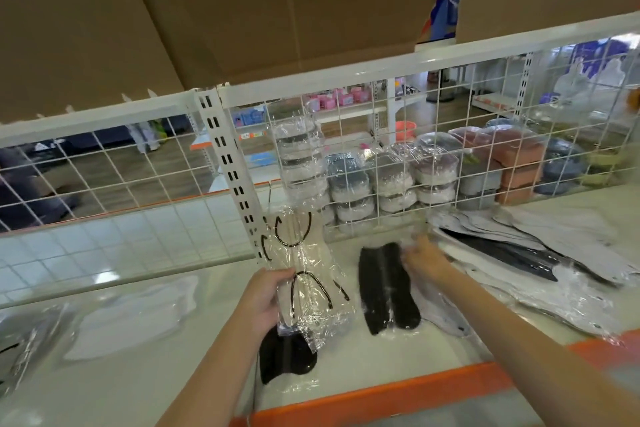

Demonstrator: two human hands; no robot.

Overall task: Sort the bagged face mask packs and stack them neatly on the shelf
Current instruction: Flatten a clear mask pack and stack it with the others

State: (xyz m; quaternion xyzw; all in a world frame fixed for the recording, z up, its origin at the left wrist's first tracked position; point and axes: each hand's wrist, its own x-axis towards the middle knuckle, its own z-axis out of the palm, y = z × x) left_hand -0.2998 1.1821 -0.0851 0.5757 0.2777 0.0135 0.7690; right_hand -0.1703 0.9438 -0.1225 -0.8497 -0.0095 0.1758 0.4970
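Head: left hand [265,302] grips pack [308,274].

A left hand [263,302] is holding a bagged mask pack [308,274] upright above the shelf [363,364], over another pack [287,360] lying near the front edge. To the right, a right hand [424,255] is touching a flat pack [388,288]. Farther right, a spread of packs [540,263] is lying. Behind, beyond a wire grid [398,135], stacked packs [394,184] are sitting.
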